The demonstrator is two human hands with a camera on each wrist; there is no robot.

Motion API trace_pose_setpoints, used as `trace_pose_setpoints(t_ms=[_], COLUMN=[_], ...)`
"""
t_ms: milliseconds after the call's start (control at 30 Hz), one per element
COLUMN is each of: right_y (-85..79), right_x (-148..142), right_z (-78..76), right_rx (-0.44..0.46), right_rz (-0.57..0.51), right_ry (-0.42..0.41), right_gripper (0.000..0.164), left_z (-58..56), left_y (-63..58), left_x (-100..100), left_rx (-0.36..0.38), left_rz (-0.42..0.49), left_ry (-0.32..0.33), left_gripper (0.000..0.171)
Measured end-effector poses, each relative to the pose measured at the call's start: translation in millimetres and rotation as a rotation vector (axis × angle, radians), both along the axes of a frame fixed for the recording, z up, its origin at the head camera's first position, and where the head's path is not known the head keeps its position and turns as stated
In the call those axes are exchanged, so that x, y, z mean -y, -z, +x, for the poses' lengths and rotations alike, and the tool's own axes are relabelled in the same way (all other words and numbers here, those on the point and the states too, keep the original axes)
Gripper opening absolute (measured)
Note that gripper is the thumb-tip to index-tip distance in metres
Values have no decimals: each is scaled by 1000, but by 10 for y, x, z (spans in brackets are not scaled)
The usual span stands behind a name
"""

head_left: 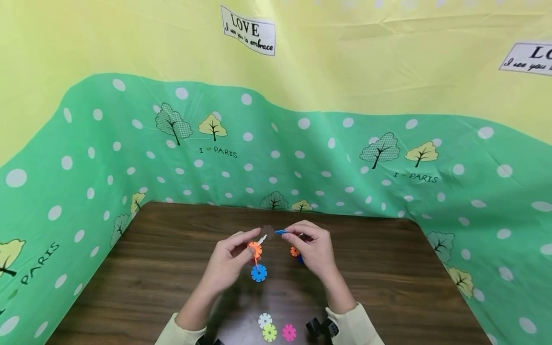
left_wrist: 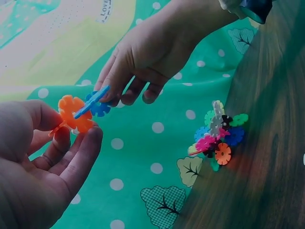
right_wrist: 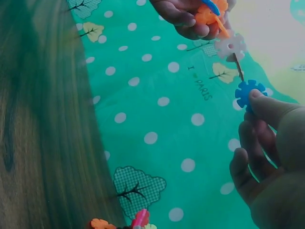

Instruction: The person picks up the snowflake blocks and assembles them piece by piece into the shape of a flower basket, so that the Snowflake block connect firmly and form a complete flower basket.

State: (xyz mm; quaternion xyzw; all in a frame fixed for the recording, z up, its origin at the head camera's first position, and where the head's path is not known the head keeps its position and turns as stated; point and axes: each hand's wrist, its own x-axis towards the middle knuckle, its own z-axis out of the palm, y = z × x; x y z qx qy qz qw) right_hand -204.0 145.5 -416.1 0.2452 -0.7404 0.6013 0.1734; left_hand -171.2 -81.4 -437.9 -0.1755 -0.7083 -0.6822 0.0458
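My left hand (head_left: 228, 261) pinches an orange notched snowflake disc (head_left: 255, 250) between thumb and fingers. From it hangs a blue disc (head_left: 258, 273), seen in the head view. On the other side the chain runs through a white disc (right_wrist: 230, 46) and a dark brown disc (head_left: 268, 231), which shows edge-on in the right wrist view. At the far end is another blue disc (right_wrist: 250, 93), pinched between thumb and fingers of my right hand (head_left: 312, 247). The brown disc's edge meets this blue one. Both hands are raised over the table.
A cluster of mixed-colour discs (left_wrist: 221, 131) stands on the wooden table (head_left: 142, 287), mostly hidden by my right hand in the head view. Near the front lie a white disc (head_left: 265, 320), a yellow-green disc (head_left: 269, 332) and a pink disc (head_left: 289, 332). A patterned cloth (head_left: 327, 182) hangs behind.
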Motion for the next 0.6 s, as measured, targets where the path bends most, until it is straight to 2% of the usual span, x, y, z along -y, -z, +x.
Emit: trace_pose_setpoints(t_ms=[133,333,600], right_y=[37,258,53], right_x=[-3,-45,6], right_z=[-16,-139,-15], right_rx=[7,13,-39], right_rz=[18,31,41], right_ry=[3,18,-10], right_gripper=[5,5,6], left_z=[-3,-26,-31], left_y=[9,38,49], left_x=[1,11,3], left_rx=[0,32,9], left_rz=[2,5,-68], left_ry=[21,16,34], left_gripper=[41,39,44])
